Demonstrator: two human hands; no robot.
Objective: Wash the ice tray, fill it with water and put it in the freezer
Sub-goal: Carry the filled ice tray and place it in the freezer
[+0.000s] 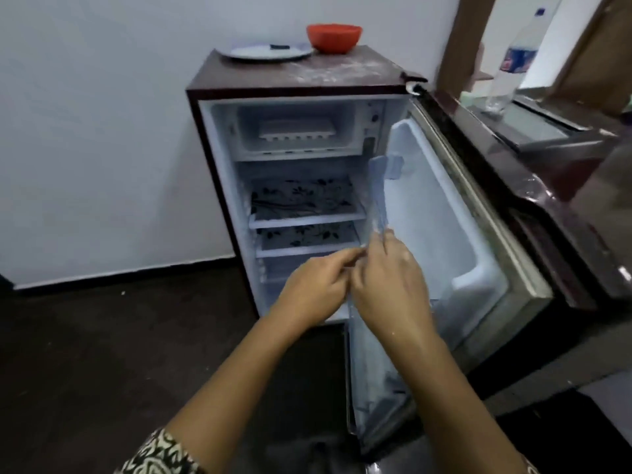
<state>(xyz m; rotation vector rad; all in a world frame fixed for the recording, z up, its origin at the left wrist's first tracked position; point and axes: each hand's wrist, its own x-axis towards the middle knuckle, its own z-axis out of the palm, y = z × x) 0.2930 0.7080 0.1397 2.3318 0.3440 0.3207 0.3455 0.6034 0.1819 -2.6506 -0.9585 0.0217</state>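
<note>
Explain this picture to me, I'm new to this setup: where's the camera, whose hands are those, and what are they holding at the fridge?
There is no robot: one camera sits on a person's head, looking forward and down. The left hand and right hand are that person's own. Both grip a long clear plastic piece, held upright in front of the small fridge, whose door stands open. A white tray, probably the ice tray, sits in the top freezer compartment. On the fridge's top are a plate and a red bowl.
</note>
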